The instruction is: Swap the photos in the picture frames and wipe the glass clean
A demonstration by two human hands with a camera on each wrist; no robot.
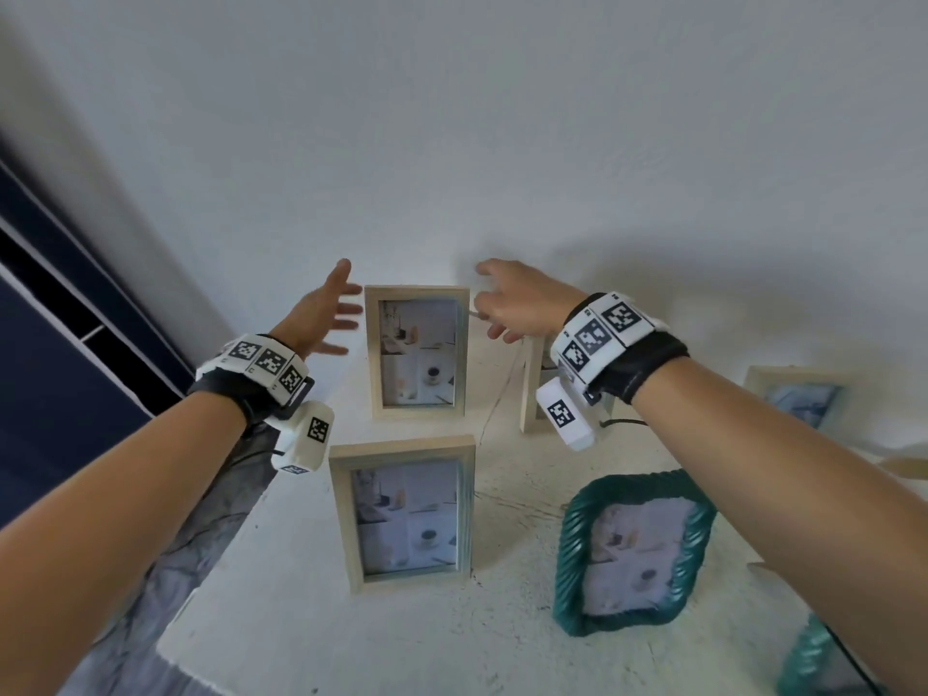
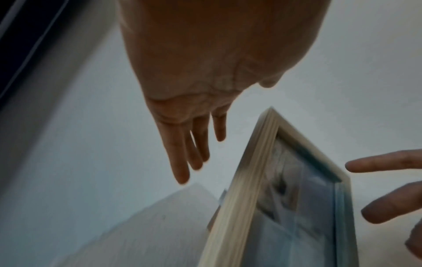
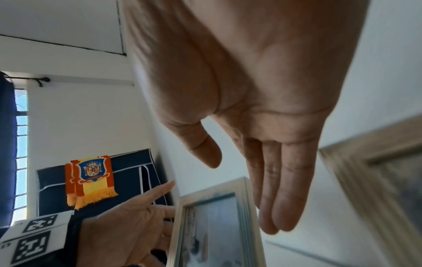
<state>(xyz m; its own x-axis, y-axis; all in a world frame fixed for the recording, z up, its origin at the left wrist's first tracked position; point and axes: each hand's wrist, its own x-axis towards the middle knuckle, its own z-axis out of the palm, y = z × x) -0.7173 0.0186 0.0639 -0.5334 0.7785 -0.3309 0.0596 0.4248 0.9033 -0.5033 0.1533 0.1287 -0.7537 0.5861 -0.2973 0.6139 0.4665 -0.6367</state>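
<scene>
At the back of the tabletop [image 1: 502, 640], against the wall, the wooden frame [image 1: 417, 351] stands upright with its photo facing out. The left hand [image 1: 321, 313] and right hand [image 1: 517, 306] flank its two sides, fingers spread and holding nothing, apparently poised to lift it. Nearer stand another wooden frame [image 1: 404, 514] and a teal frame [image 1: 635, 547].

White shelf [image 1: 502, 640] carries wooden frames [image 1: 401, 514] and teal frames [image 1: 635, 547].
</scene>
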